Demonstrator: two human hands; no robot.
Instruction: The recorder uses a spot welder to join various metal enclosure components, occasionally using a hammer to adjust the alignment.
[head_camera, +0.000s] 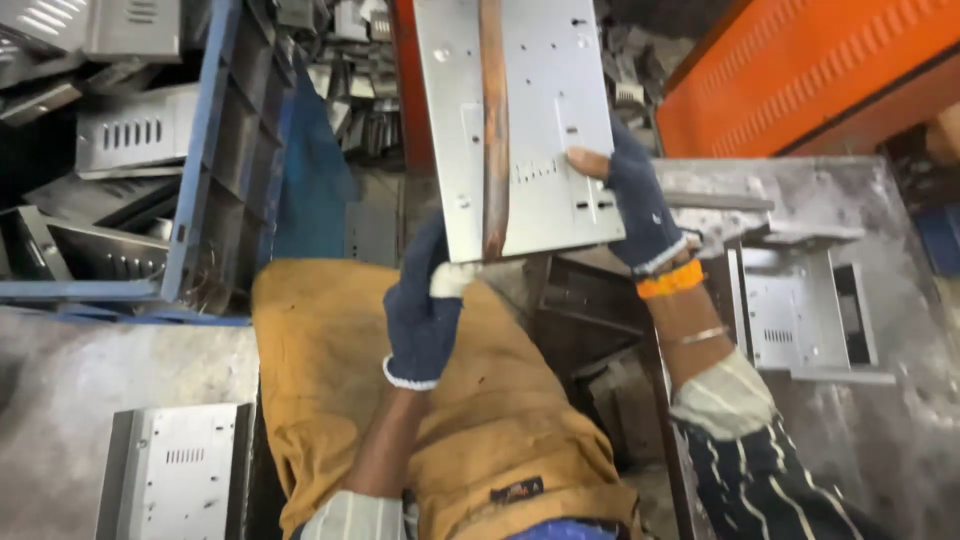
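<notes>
I hold a flat grey sheet-metal panel (540, 110) with punched slots and a rusty brown stripe down its middle, upright in front of me. My left hand (425, 305), in a dark blue glove, grips the panel's bottom corner. In a matching blue glove with a bare fingertip, my right hand (635, 200) clamps the panel's right edge. An orange band and a thin metal bangle circle my right wrist. A tan leather apron (320, 370) covers my lap below the panel.
A blue metal rack (205, 170) at left holds several louvred grey metal housings. Another grey panel (175, 470) lies at lower left on the concrete floor. A bent metal bracket (800, 315) rests on a worn steel workbench (900, 420) at right. An orange machine cover (800, 70) stands behind.
</notes>
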